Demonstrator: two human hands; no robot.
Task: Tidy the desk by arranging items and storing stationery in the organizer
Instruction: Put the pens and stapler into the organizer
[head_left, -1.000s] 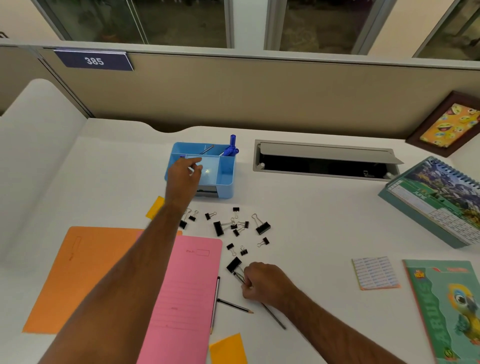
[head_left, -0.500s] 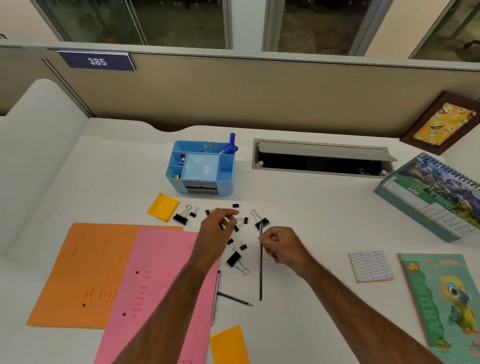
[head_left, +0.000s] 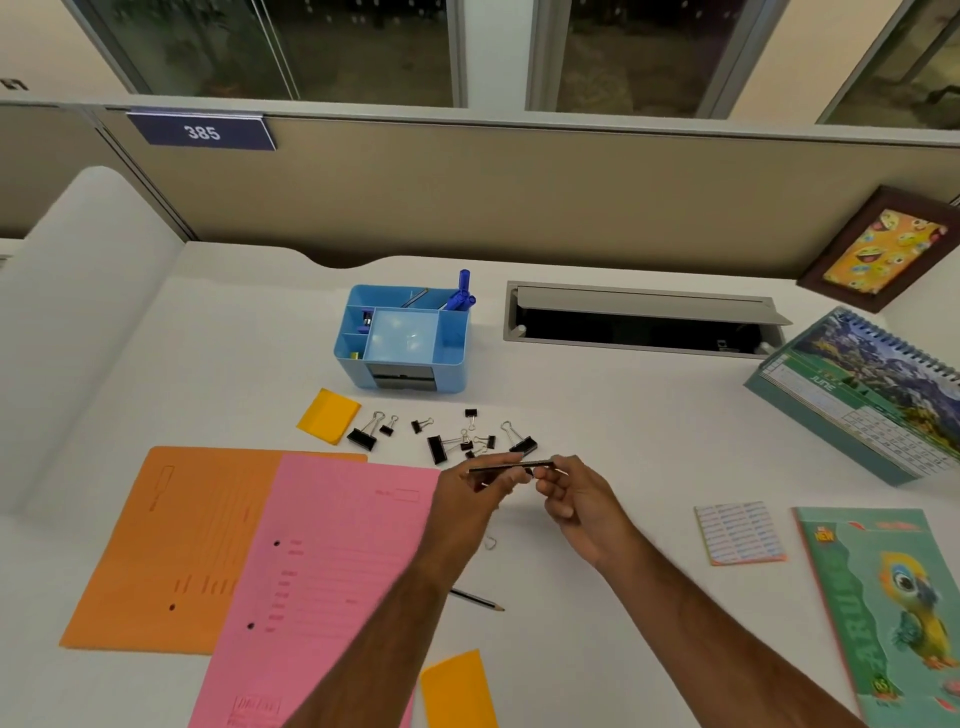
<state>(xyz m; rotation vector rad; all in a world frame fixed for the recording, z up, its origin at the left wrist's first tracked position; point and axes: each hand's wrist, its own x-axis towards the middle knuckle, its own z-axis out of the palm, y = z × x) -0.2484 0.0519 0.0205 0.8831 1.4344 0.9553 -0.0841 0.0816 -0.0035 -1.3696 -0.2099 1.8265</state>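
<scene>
Both hands, left hand (head_left: 475, 486) and right hand (head_left: 569, 493), are pinching a pencil (head_left: 511, 464), apparently level, just in front of the blue organizer (head_left: 405, 340); mid-handover, a loose pinch risks dropping it among the binder clips (head_left: 452, 439).

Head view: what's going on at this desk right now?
A person is tidying a white desk. Both hands hold one dark pencil level above the desk: the left hand pinches one end, the right hand the other. Scattered black binder clips lie beyond the hands, not yet stored. The blue plastic organizer behind them already holds blue pens. Another pencil lies on the desk beside the pink folder.
</scene>
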